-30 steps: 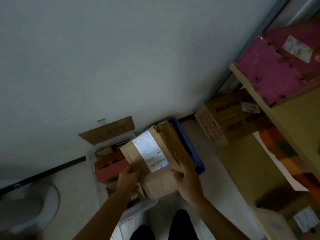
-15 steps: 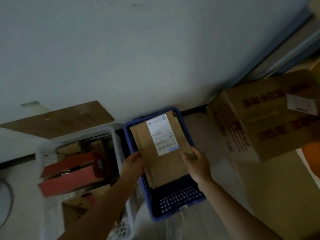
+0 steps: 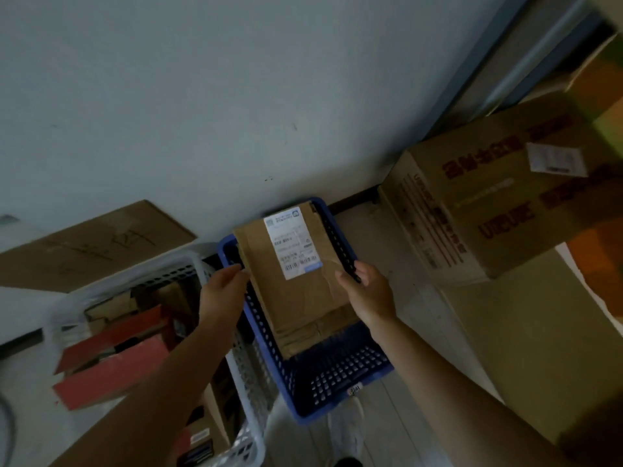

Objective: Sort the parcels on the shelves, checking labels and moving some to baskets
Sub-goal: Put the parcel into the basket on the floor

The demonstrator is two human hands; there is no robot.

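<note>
A flat brown parcel (image 3: 300,298) with a white label (image 3: 292,242) lies tilted inside the blue basket (image 3: 337,382), its top edge against the basket's far wall. My left hand (image 3: 222,291) reaches over the basket's left rim, and its nearly straight fingertips touch the parcel's left edge. On the other side, my right hand (image 3: 369,291) holds the parcel's right edge, thumb on the face, by the basket's right rim.
A white basket (image 3: 209,274) on the left holds red and brown parcels (image 3: 111,362). A flat cardboard sheet (image 3: 91,244) leans on the wall. A large printed carton (image 3: 499,197) sits on the right, beside the shelf unit.
The parcel has gone down into the blue basket and now rests in it. My left hand's grip has loosened to a fingertip touch. The view has moved closer to the baskets.
</note>
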